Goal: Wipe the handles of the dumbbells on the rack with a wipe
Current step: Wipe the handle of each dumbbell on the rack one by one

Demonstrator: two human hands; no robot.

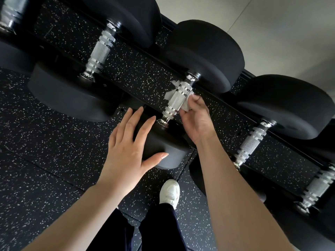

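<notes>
Handle hemmed by black heads both ends; open gaps between neighbouring dumbbells over rack.

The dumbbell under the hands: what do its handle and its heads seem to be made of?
The handle looks like bright chromed steel, with fine knurling and shiny grooved rings. The near head looks like matte black rubber or urethane, smooth and without glare, though a coated metal cannot be excluded.
</notes>
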